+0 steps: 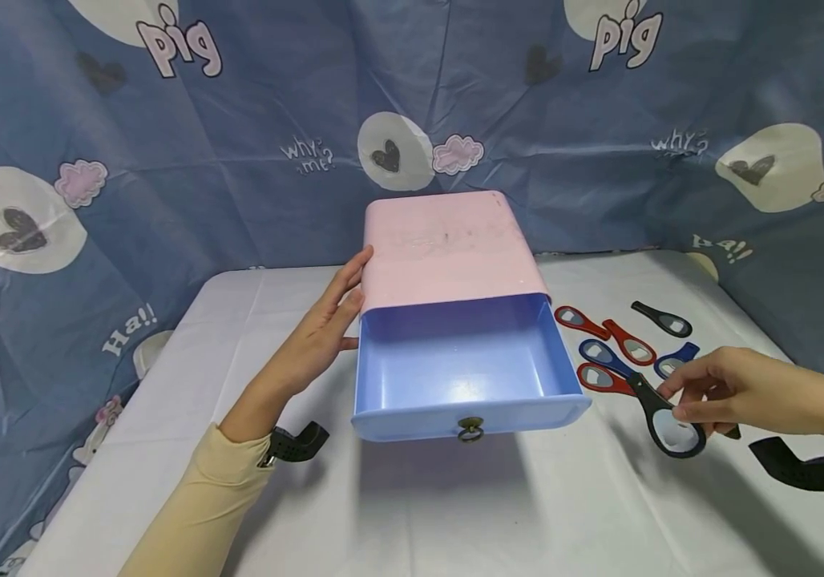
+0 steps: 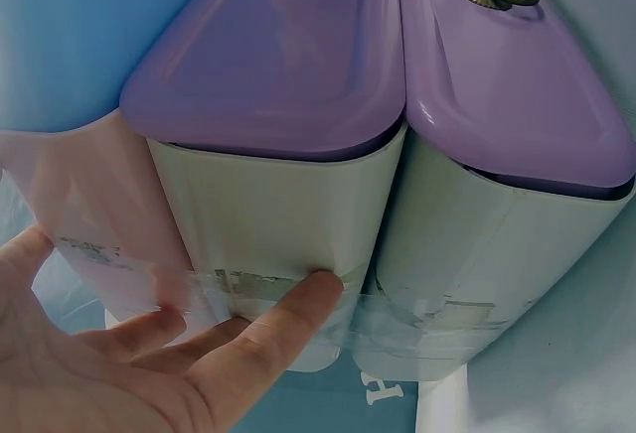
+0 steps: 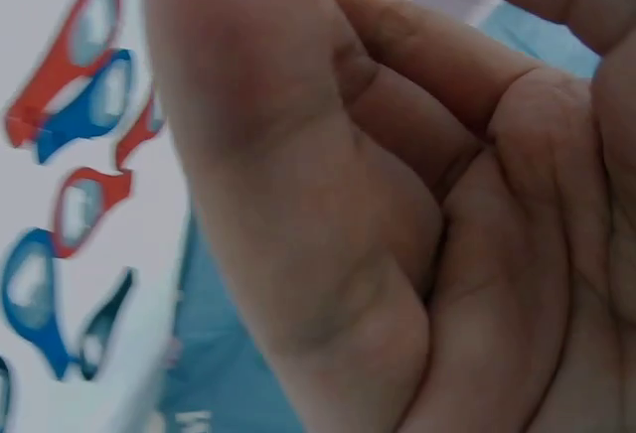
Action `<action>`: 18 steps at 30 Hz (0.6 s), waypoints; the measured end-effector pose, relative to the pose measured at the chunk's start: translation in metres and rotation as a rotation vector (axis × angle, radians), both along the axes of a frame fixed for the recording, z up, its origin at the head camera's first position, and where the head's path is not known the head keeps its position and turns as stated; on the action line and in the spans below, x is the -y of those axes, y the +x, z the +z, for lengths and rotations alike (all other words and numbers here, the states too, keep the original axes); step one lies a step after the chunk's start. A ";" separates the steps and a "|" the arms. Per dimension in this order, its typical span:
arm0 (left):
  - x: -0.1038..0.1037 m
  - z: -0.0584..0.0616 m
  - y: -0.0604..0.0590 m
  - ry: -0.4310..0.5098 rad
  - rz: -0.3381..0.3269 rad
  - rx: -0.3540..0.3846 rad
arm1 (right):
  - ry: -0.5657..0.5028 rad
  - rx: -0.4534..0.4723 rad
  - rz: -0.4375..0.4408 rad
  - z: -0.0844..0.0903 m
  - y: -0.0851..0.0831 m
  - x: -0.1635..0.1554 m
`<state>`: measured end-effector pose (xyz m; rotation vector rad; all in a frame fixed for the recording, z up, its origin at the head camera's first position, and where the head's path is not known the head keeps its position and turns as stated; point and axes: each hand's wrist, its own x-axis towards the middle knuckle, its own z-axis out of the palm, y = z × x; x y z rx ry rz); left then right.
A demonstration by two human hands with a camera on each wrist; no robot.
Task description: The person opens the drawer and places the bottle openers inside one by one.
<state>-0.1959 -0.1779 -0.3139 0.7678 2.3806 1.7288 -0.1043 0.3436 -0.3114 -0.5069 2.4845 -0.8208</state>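
A pink cabinet [image 1: 448, 244] stands in the middle with its blue drawer [image 1: 455, 353] pulled out; no contents are seen inside. My left hand [image 1: 318, 336] rests with extended fingers against the cabinet's left side. In the left wrist view, its fingers [image 2: 268, 349] lie along the taped side of pale casings with purple drawers [image 2: 288, 75]. To the right of the cabinet, my right hand [image 1: 737, 393] pinches a black magnifying glass [image 1: 674, 433] by its rim. Its curled fingers [image 3: 268, 175] fill much of the right wrist view, where that magnifying glass is hidden.
Several red, blue and black magnifying glasses lie right of the cabinet, among them a red one [image 1: 632, 344], a blue one [image 1: 603, 353] and a black one [image 1: 672, 324]. A brass ring pull [image 1: 470, 431] hangs on the drawer front. Patterned blue cloth [image 1: 275, 120] hangs behind the white table [image 1: 296, 529].
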 end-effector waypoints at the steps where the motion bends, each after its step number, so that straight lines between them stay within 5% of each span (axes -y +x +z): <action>1: 0.000 0.000 0.000 0.004 -0.002 0.001 | 0.014 -0.015 -0.007 0.005 0.000 0.000; 11: -0.001 0.000 -0.001 0.008 -0.003 0.005 | 0.146 -0.114 -0.085 0.051 -0.008 0.012; 18: 0.000 -0.001 -0.001 0.010 -0.003 0.006 | 0.069 -0.217 -0.071 0.069 -0.019 0.017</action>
